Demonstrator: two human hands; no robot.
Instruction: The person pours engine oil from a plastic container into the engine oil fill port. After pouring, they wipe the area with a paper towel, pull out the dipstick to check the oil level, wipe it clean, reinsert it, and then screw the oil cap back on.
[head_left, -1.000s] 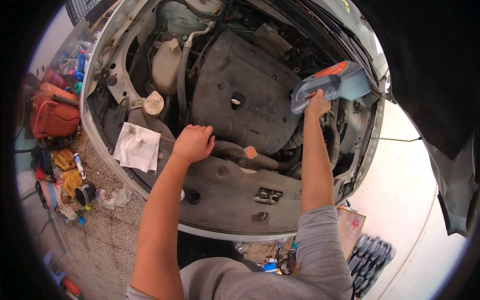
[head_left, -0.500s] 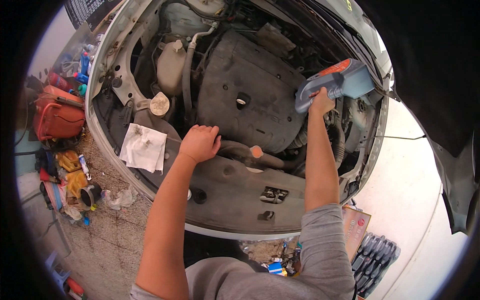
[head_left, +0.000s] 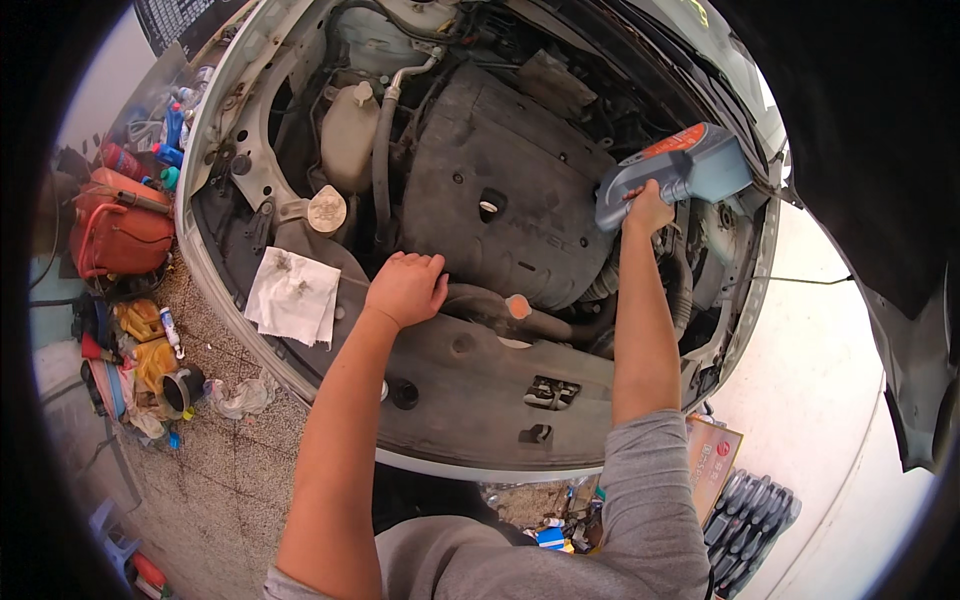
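My right hand [head_left: 650, 208] grips a grey-blue oil jug [head_left: 695, 172] with an orange label. The jug is tipped on its side above the right part of the engine bay. I cannot make out its mouth or any liquid. Below and left of it is the dark engine cover [head_left: 500, 190], with an opening in its middle. My left hand [head_left: 408, 290] rests at the inner edge of the front panel [head_left: 460, 400], fingers curled over the edge and their tips hidden. An orange-topped round cap [head_left: 518, 306] sits just right of that hand.
A stained white tissue [head_left: 292, 298] lies on the panel at the left, near a round pale cap [head_left: 327, 210] and a cloudy plastic reservoir [head_left: 350, 138]. A red container [head_left: 120, 225] stands on the floor at left. The raised hood [head_left: 860, 130] hangs at right, beside a thin rod.
The view has shifted slightly, moving the whole scene a little to the right. The jug stays tipped in my right hand, and my left hand keeps its place on the panel edge.
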